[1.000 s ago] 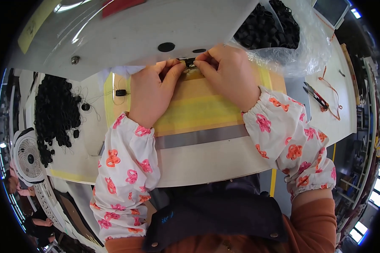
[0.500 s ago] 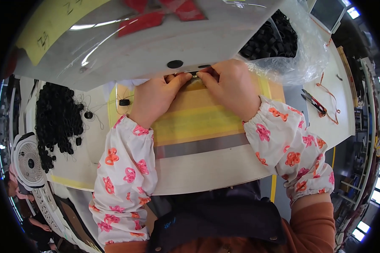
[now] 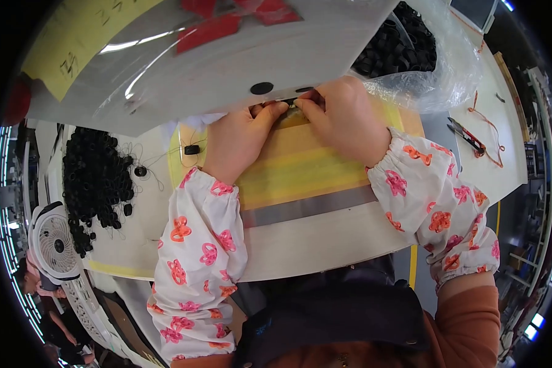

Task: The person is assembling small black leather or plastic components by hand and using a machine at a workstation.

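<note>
My left hand [image 3: 239,138] and my right hand [image 3: 340,116] meet fingertip to fingertip at the lower edge of a grey machine housing [image 3: 227,55]. Together they pinch a small dark part [image 3: 291,104], mostly hidden by the fingers. Both hands rest over a yellow mat [image 3: 300,168] on the white bench. Flowered sleeve covers wrap both forearms.
A heap of small black parts [image 3: 95,181] lies at the left, with loose ones [image 3: 192,149] near the mat. A clear bag of black parts [image 3: 405,43] sits at the upper right. A cutter tool [image 3: 466,136] and orange cord lie at the right. A white fan [image 3: 55,242] stands at lower left.
The view has tilted down slightly, so the machine housing fills more of the top. Both hands stay pinched together on the small part at the housing's edge.
</note>
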Demonstrator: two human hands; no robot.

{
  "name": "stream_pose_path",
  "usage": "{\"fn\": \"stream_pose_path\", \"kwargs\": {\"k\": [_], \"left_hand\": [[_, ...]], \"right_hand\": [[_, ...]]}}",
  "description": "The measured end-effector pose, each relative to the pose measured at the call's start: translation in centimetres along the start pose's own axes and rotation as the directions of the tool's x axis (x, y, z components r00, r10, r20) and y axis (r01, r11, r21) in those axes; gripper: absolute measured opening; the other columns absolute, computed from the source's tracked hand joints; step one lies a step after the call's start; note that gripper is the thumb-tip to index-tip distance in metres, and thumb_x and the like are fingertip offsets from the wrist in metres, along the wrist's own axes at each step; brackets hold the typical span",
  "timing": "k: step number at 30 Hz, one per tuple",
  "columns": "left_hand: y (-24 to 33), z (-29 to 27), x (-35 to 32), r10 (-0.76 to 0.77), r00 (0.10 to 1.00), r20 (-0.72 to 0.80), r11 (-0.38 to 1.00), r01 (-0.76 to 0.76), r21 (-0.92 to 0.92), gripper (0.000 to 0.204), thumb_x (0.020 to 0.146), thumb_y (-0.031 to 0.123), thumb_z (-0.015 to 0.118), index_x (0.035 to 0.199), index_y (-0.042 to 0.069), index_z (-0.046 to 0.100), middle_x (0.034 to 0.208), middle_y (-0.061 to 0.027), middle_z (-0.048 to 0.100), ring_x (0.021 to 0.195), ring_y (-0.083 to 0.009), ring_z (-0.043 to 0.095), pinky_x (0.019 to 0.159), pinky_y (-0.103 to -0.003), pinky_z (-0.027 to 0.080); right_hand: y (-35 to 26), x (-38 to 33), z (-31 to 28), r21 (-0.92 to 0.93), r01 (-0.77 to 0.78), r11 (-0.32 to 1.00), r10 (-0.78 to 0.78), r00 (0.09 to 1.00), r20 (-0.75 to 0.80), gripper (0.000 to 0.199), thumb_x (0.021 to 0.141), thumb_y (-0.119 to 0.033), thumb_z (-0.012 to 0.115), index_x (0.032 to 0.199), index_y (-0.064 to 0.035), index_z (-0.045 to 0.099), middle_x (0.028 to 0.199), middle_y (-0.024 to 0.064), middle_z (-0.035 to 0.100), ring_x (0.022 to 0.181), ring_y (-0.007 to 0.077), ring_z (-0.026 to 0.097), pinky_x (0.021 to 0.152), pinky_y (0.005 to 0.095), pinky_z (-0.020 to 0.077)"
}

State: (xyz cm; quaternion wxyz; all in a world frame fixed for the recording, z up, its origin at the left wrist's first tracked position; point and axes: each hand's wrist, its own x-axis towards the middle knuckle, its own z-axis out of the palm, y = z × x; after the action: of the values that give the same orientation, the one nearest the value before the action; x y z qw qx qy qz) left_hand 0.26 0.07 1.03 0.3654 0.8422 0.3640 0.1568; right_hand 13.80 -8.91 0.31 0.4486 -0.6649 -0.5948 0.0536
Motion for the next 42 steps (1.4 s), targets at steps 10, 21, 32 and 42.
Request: {"fn": "stream_pose_path", "kwargs": {"k": [10,21,32,42], "left_hand": [[0.3,-0.1,0.2,-0.130,0.992,0.001,0.991,0.130,-0.025,0.031,0.075,0.033,0.064,0.079,0.002,0.062,0.058,0.0025,0.055,0.053,-0.0037,0.047,0.051,-0.019,0.037],[-0.9,0.1,0.3,-0.073,0.997,-0.002,0.997,0.073,-0.039,0.034,0.076,0.037,0.056,0.082,0.005,0.061,0.062,-0.0036,0.058,0.055,-0.0158,0.055,0.053,-0.026,0.042],[-0.8,0.8,-1.7,0.367,0.921,-0.128,0.921,-0.341,0.188,0.025,0.076,0.023,0.059,0.060,0.004,0.055,0.053,-0.0119,0.050,0.051,-0.0306,0.049,0.048,-0.037,0.037],[-6.4,-6.2,-5.3,0.110,0.861,-0.496,0.991,-0.058,0.120,0.024,0.073,0.024,0.061,0.061,0.004,0.061,0.052,-0.0113,0.055,0.045,-0.0259,0.055,0.044,-0.031,0.041]], "right_hand": [[0.1,0.1,0.2,-0.023,-0.005,1.000,0.005,1.000,0.000,0.008,0.068,0.000,0.056,0.069,0.0026,0.049,0.063,0.0181,0.054,0.061,0.0349,0.053,0.054,0.0399,0.0423],[0.3,0.1,0.6,-0.010,0.007,1.000,-0.008,1.000,-0.028,0.010,0.069,-0.004,0.061,0.069,0.0039,0.055,0.060,0.0132,0.057,0.051,0.0222,0.055,0.048,0.0294,0.0425],[0.6,0.0,-0.2,0.023,0.204,0.979,-0.199,0.971,-0.134,0.013,0.068,-0.005,0.062,0.063,0.0006,0.050,0.050,0.0096,0.049,0.042,0.0187,0.049,0.041,0.0279,0.0385],[0.9,2.0,-2.1,-0.226,0.107,0.968,-0.172,0.942,-0.287,0.011,0.070,-0.012,0.061,0.069,-0.0049,0.053,0.065,0.0090,0.054,0.059,0.0256,0.056,0.052,0.0330,0.0436]]}}
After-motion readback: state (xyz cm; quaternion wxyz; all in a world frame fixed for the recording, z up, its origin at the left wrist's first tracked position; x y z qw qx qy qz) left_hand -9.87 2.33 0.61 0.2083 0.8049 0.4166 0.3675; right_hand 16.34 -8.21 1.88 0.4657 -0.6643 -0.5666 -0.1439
